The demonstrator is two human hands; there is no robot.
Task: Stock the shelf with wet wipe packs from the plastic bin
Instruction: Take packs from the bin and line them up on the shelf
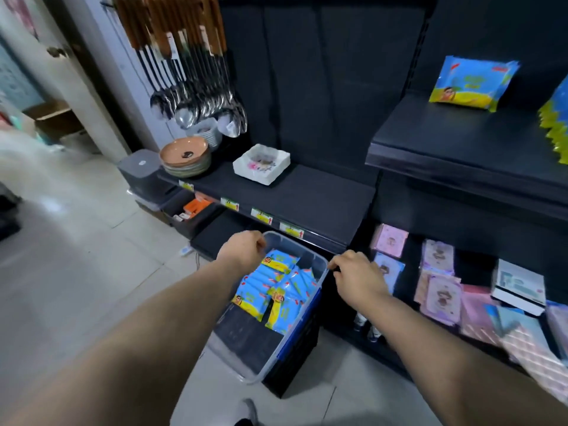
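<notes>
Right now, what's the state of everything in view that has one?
plastic bin: open-topped, partly filled
wet wipe packs: heaped at the bin's far end
left hand: fingers curled over the far rim, hold unclear
right hand: pinches the bin's right rim
shelf pack: upright on the upper shelf

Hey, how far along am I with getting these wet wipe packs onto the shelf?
Done: a few wet wipe packs stand on the upper right shelf. In hand: nothing is lifted yet; the left hand and right hand are at the plastic bin rim. Left: the heap of packs in the bin.
</notes>
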